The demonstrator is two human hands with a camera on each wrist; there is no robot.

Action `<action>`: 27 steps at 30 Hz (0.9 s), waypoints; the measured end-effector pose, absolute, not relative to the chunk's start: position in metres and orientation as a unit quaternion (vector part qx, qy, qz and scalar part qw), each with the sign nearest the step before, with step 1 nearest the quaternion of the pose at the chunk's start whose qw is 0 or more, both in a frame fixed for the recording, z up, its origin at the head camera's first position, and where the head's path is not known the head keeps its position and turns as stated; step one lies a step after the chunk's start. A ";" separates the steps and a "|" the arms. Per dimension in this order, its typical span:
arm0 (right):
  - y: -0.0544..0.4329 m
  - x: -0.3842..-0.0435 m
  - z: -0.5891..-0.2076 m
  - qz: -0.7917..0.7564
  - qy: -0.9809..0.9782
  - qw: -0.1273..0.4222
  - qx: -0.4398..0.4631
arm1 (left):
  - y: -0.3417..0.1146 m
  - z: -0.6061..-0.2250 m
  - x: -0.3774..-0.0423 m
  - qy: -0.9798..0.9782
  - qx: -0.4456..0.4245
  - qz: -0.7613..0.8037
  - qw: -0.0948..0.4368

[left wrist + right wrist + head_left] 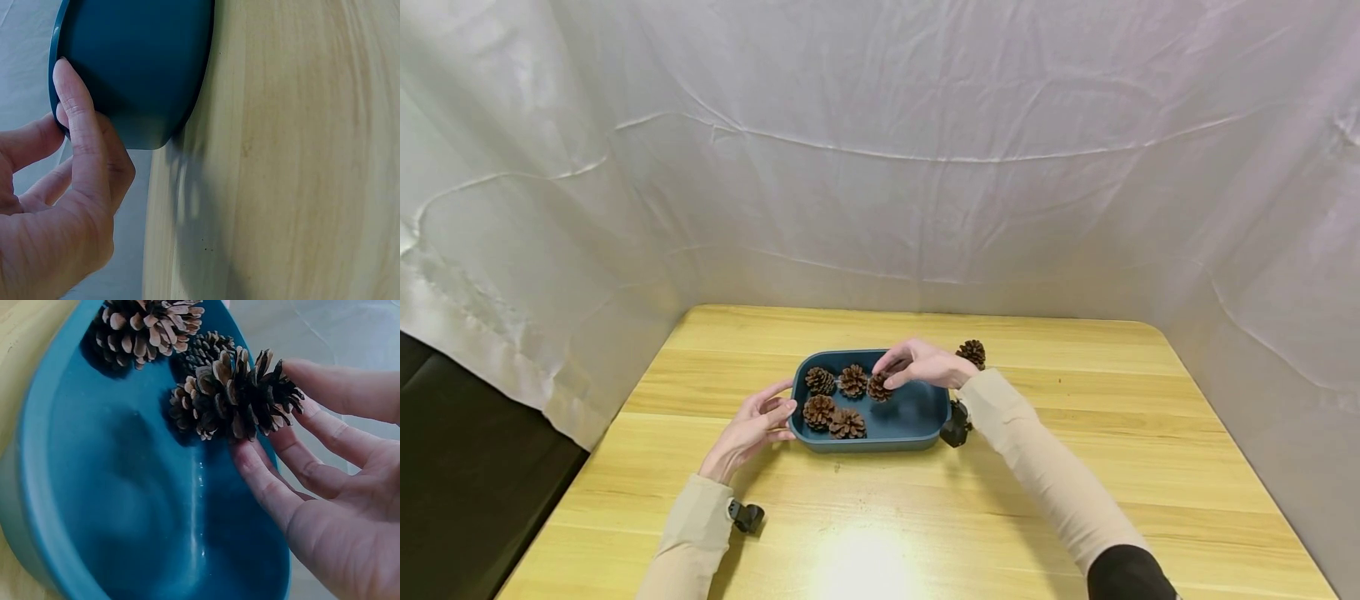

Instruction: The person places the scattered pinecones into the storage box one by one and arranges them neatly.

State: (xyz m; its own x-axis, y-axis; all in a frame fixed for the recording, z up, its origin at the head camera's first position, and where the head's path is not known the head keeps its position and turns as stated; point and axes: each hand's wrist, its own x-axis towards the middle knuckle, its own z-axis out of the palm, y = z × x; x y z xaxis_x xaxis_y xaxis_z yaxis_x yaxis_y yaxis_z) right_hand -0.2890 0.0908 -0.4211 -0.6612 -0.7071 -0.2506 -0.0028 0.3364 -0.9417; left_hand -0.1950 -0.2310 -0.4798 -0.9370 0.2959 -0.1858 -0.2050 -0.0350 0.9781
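Observation:
A dark blue rounded container [872,445] stands on the table with several brown pine cones [818,411] in its left half. My left hand [756,429] grips its left end, the thumb and fingers at the rim, as the left wrist view shows up close. Over the middle of the container, my right hand [925,364] pinches a pine cone [275,400] between thumb and fingers. In the right wrist view that cone overlaps another pine cone [187,409] behind it; whether they touch I cannot tell.
One more pine cone [972,353] lies on the wooden table [1075,400] just past my right wrist, partly hidden by it. A pale cloth [925,208] hangs behind and at both sides. Small black cameras [747,517] sit on the wrists.

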 end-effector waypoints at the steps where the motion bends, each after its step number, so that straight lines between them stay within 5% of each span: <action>1: 0.090 -0.289 -0.421 -0.525 0.746 0.336 -0.234 | -0.231 -0.480 -0.195 0.671 0.036 0.720 0.174; 27: 0.082 -0.286 -0.444 -0.556 0.740 0.335 -0.177 | -0.230 -0.479 -0.194 0.672 0.034 0.719 0.175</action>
